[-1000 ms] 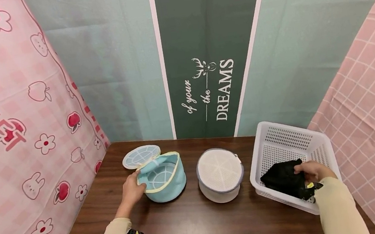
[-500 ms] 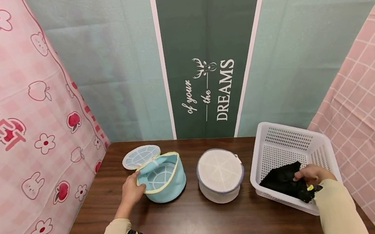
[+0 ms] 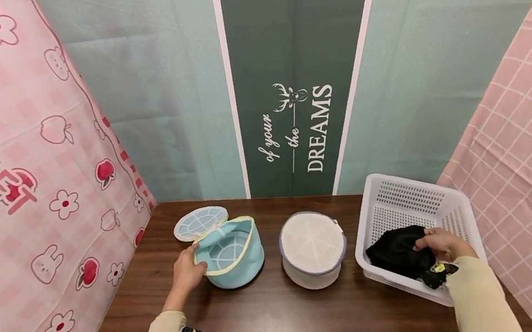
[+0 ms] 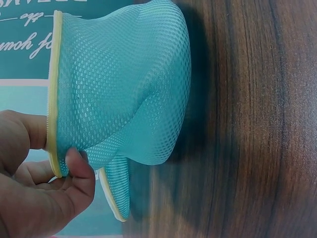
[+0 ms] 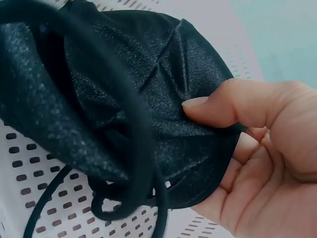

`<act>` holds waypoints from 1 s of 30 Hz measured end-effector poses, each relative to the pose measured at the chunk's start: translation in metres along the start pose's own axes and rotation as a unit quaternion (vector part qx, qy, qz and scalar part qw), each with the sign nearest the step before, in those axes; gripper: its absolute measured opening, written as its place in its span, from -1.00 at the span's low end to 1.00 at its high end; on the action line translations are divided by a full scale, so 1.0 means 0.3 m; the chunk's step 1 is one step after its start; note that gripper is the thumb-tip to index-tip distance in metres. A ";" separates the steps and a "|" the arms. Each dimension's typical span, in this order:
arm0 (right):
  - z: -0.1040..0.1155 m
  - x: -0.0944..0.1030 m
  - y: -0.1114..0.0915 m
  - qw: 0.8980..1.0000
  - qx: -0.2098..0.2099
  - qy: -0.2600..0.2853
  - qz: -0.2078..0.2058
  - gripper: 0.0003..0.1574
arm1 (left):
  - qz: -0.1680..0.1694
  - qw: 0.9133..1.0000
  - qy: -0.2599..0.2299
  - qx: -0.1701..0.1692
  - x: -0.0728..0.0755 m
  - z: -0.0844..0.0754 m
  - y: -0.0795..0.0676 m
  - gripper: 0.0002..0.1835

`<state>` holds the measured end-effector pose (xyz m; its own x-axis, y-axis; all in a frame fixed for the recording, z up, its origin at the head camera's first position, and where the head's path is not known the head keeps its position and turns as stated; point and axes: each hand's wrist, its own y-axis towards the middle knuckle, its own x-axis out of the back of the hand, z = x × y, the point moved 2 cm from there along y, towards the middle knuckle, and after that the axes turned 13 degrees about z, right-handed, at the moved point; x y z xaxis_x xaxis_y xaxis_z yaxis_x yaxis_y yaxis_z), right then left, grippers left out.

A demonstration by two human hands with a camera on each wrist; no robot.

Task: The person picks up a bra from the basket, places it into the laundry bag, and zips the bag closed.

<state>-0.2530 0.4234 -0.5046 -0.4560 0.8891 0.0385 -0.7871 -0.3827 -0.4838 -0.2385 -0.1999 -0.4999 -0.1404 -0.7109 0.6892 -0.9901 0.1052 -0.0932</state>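
A blue mesh laundry bag [image 3: 240, 276] with yellow trim stands on the table, its round lid [image 3: 200, 222] folded back and its mouth gaping. My left hand [image 3: 187, 269] pinches the bag's rim at its left side; in the left wrist view the thumb and fingers [image 4: 81, 171] hold the yellow-edged mesh. Over at the right, my right hand [image 3: 442, 242] grips a black bra [image 3: 398, 249] inside the white plastic basket [image 3: 412, 183]. The right wrist view has the thumb on the shiny cup [image 5: 168, 84], fingers behind it, and a strap [image 5: 133, 124] looping in front.
Between the blue bag and the basket stands a white round mesh laundry bag [image 3: 312, 241], lid down, with blue-grey trim. The brown wooden table [image 3: 267, 328] ends at a hanging green curtain [image 3: 178, 116], with pink fabric on both sides.
The black bra has shifted slightly left within the basket and its fabric has turned in my right hand, which stays in the basket. My left hand holds the blue bag's rim as before.
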 end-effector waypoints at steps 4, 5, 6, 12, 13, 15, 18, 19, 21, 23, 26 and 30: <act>0.019 -0.015 -0.007 0.997 -0.009 -0.057 -0.042 -0.96 | -0.001 1.000 -0.003 0.002 -0.003 0.000 -0.002 -0.43; 0.028 -0.019 -0.010 0.996 -0.012 -0.071 -0.056 -0.97 | -0.001 1.000 -0.004 0.002 -0.004 0.001 -0.001 -0.43; 0.040 -0.024 -0.015 0.993 -0.013 -0.094 -0.074 -0.93 | -0.002 1.000 -0.006 0.003 -0.005 0.001 -0.001 -0.43; 0.110 -0.046 -0.031 0.976 -0.021 -0.170 -0.134 -0.63 | -0.009 1.000 -0.016 0.008 -0.005 -0.001 0.007 -0.42; 0.118 -0.049 -0.033 0.974 -0.022 -0.177 -0.139 -0.68 | -0.010 1.000 -0.015 0.006 -0.004 -0.004 0.008 -0.42; 0.135 -0.052 -0.037 0.969 -0.025 -0.193 -0.151 -0.65 | -0.009 1.000 -0.014 0.006 -0.002 -0.009 0.008 -0.42; 0.158 -0.061 -0.053 0.963 -0.022 -0.215 -0.162 -0.21 | -0.002 1.000 -0.014 0.009 0.000 -0.010 0.005 -0.41; 0.163 -0.064 -0.057 0.961 -0.025 -0.214 -0.173 -0.35 | 0.000 1.000 -0.014 0.011 0.000 -0.009 0.003 -0.41; 0.175 -0.071 -0.067 0.959 -0.017 -0.211 -0.187 -0.60 | 0.002 1.000 -0.015 0.013 0.001 -0.007 -0.001 -0.40; 0.185 -0.078 -0.076 0.960 -0.003 -0.195 -0.202 -0.82 | 0.001 1.000 -0.014 0.014 0.003 -0.004 -0.005 -0.38; 0.198 -0.088 -0.089 0.958 0.015 -0.179 -0.221 -0.62 | -0.001 1.000 -0.013 0.012 0.007 -0.002 -0.008 -0.34; 0.217 -0.099 -0.103 0.947 0.025 -0.199 -0.250 -0.81 | 0.002 1.000 -0.013 0.013 0.007 0.001 -0.008 -0.30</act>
<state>-0.2422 0.3926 -0.4337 -0.1326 0.8016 0.5830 -0.9604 0.0415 -0.2754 -0.2364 -0.2018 -0.4983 -0.1444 -0.7278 0.6704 -0.9892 0.0902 -0.1151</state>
